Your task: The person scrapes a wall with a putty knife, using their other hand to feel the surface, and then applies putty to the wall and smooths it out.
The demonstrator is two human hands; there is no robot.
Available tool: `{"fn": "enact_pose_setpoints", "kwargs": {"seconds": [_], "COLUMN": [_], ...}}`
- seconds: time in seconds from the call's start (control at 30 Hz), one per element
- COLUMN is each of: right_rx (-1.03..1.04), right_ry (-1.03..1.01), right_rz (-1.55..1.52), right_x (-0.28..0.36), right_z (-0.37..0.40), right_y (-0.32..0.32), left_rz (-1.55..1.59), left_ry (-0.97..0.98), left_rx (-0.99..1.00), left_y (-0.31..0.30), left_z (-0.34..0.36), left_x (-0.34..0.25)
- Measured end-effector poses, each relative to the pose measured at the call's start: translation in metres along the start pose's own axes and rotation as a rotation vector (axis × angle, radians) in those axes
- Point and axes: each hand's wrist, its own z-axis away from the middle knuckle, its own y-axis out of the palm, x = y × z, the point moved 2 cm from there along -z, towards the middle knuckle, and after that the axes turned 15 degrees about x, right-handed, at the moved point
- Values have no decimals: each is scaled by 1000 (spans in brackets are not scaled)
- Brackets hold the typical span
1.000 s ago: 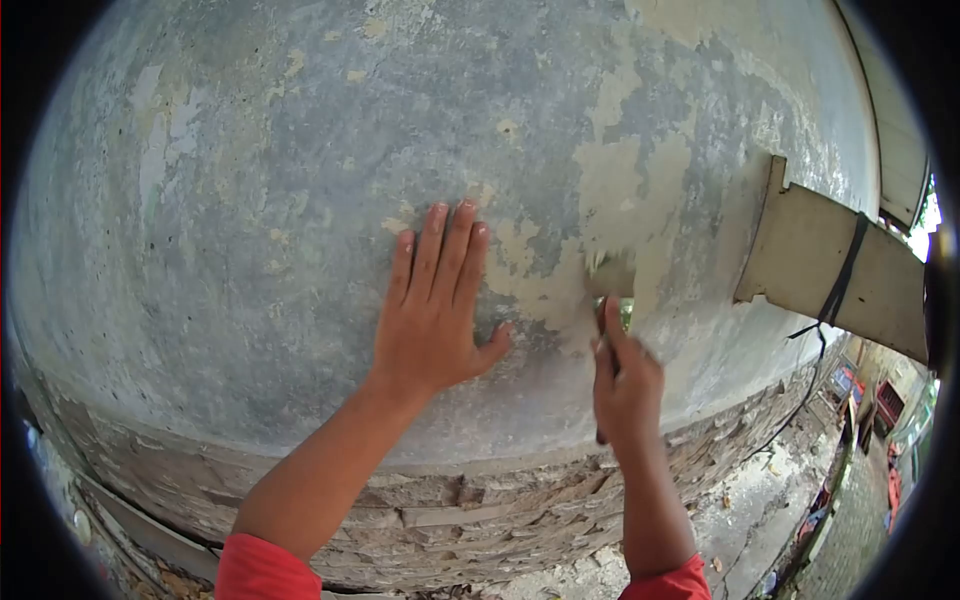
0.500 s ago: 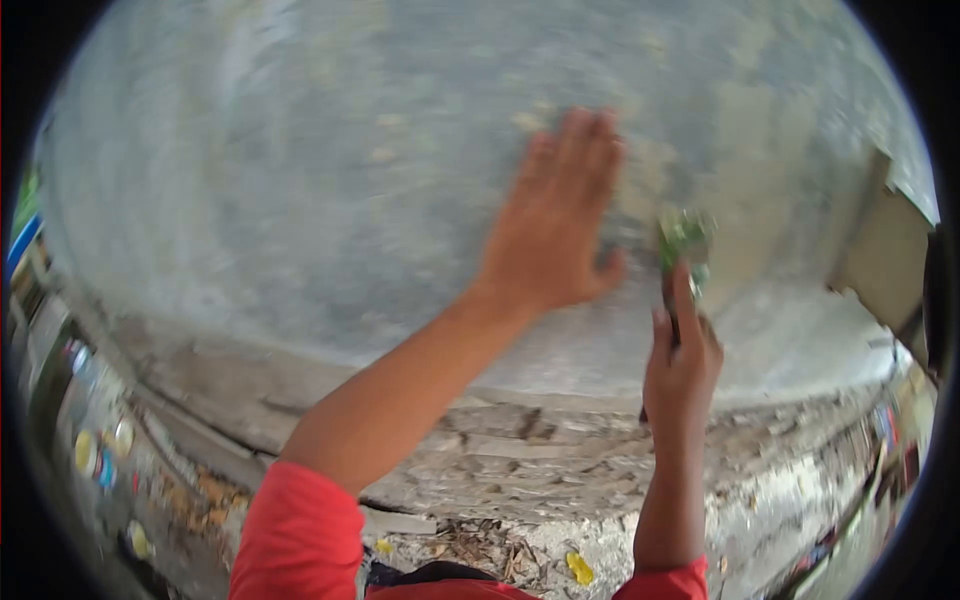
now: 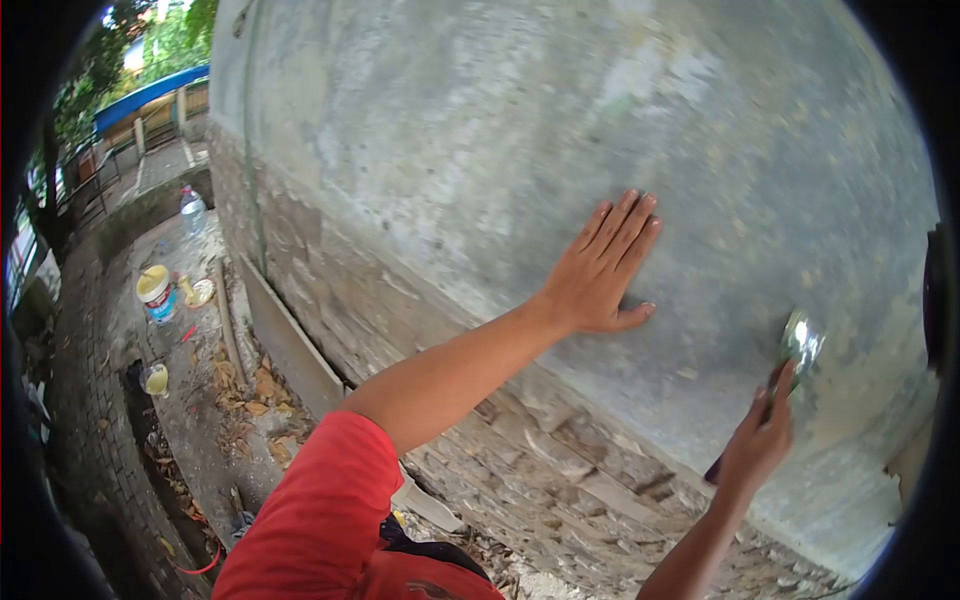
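My left hand (image 3: 603, 268) lies flat against the grey plastered wall (image 3: 470, 130), fingers stretched upward and thumb out to the side. Lower and to the right, my right hand (image 3: 757, 440) is wrapped around the handle of a putty knife (image 3: 803, 342), forefinger extended toward its blade. The shiny metal blade points up and sits at the wall surface; whether its edge touches cannot be made out. Dark end of the handle shows below the fist. Pale, patchy marks cover the wall around both hands.
Rough brown stonework (image 3: 560, 450) runs along the wall's base. On the ground at left stand a paint bucket (image 3: 155, 293), a clear plastic bottle (image 3: 193, 210) and a small tub (image 3: 155, 380). A board (image 3: 290, 335) leans at the wall foot, near dry leaves (image 3: 262, 390).
The view has swung left, bringing the bucket, bottle and trees further into sight. My left hand stays flat on the wall; my right hand still grips the putty knife, now lower relative to the left hand.
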Motion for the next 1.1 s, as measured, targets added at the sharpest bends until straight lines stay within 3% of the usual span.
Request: {"fn": "enact_pose_setpoints", "kwargs": {"seconds": [0.1, 0.17, 0.37, 0.43, 0.47, 0.5, 0.53, 0.57, 0.6, 0.67, 0.73, 0.83, 0.9, 0.93, 0.97, 1.03, 1.1], "right_rx": [198, 155, -20, 88, 30, 127, 138, 280, 237, 195, 16, -22, 18, -50, -51, 139, 313], "right_ry": [9, 1, 92, 347, 237, 284, 140, 229, 210, 193, 29, 85, 210, 96, 113, 136, 171], "right_rz": [51, 55, -119, -164, -126, -125, -51, -36, -31, -26, -18, 57, -217, -334, -343, -390, -354], "right_x": [45, 75, 193, 247, 247, 269, 262, 282, 293, 298, 305, 318, 352, 345, 343, 360, 369], "right_z": [59, 66, -41, -46, -36, -19, 5, 26, 34, 27, -20, -61, -59, -47, -28, 6, 30], "right_y": [57, 88, 96, 100, 123, 138, 169, 180, 194, 205, 188, 156, 140, 153, 165, 187, 207], "left_rz": [-36, -41, 95, 95, 101, 111, 111, 108, 108, 107, 118, 197, 101, 82, 78, 40, -20], "left_ry": [-65, -68, 50, 46, 15, -21, -26, -43, -62, -39, -13, -13, 9, -5, 6, -70, -117], "left_rx": [16, -16, 19, 12, 21, 32, 33, 37, 40, 56, 91, 237, 268, 342, 357, 424, 370], "left_y": [-15, -25, -43, -52, -59, -65, -70, -74, -77, -80, -83, -87, -102, -108, -115, -126, -141], "left_z": [29, 44, 70, 85, 90, 97, 104, 110, 117, 128, 140, 167, 185, 193, 203, 217, 231], "left_x": [58, 98, 178, 208, 224, 238, 253, 267, 281, 297, 301, 288, 290, 293, 297, 318, 341]}}
